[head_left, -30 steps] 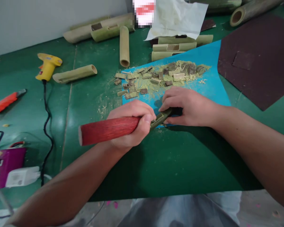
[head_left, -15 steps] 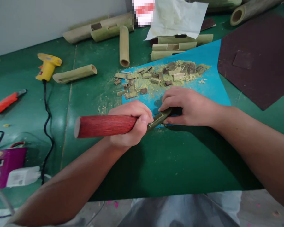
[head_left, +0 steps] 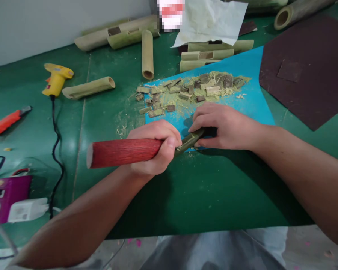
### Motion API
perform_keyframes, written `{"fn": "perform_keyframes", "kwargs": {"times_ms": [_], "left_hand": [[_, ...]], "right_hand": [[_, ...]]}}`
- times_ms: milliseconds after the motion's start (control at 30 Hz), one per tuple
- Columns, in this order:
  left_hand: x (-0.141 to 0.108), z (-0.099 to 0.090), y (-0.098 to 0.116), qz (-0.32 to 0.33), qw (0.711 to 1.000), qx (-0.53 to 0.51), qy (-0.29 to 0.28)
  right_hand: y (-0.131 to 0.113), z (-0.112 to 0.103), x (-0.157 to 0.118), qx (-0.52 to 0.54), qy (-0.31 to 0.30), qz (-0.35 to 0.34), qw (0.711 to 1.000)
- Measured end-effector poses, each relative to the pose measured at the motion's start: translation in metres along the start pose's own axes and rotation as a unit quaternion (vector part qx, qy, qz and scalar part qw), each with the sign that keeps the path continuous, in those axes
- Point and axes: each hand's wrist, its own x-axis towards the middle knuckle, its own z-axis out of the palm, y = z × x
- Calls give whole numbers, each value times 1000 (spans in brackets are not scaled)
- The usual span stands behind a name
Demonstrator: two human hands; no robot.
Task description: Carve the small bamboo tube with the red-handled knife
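My left hand (head_left: 156, 148) is wrapped around the thick red wooden handle (head_left: 126, 153) of a carving tool. The handle's flat end points left; the working end is hidden at my fingers, against the bamboo piece. With thumb and fingers my right hand (head_left: 214, 125) grips the far end of that green bamboo piece (head_left: 189, 142), which lies aslant over the near edge of a blue sheet (head_left: 249, 107). A pale cut runs along the bamboo's upper side. Just beyond my hands, bamboo chips and shavings (head_left: 186, 90) are heaped on the sheet.
A yellow glue gun (head_left: 56, 80), an orange cutter (head_left: 7, 122) and a purple box (head_left: 15, 191) with a white plug lie left. Short bamboo tubes (head_left: 148, 54) and notched bamboo pieces (head_left: 207, 55) lie toward the back. A dark brown board (head_left: 304, 75) covers the right side.
The free end of the red handle has dipped slightly down and to the left as my left hand tilts. My right hand and the bamboo look unmoved.
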Motion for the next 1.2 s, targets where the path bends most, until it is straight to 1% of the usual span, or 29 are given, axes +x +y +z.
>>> {"fn": "perform_keyframes", "kwargs": {"times_ms": [100, 300, 400, 633, 933, 1200], "left_hand": [[1, 1, 0, 15, 999, -30, 13], [3, 1, 3, 13, 1000, -5, -6], [3, 0, 3, 9, 1000, -3, -1], [1, 1, -1, 26, 999, -20, 8], [1, 2, 0, 23, 999, -37, 13], [2, 1, 1, 16, 1000, -27, 5]], "right_hand": [[1, 0, 0, 4, -1, -1, 1000], [1, 0, 0, 3, -4, -5, 1000], [2, 0, 0, 5, -1, -8, 1000], [2, 0, 0, 6, -1, -6, 1000], [1, 0, 0, -2, 0, -6, 1000], [0, 0, 0, 0, 0, -3, 1000]]}}
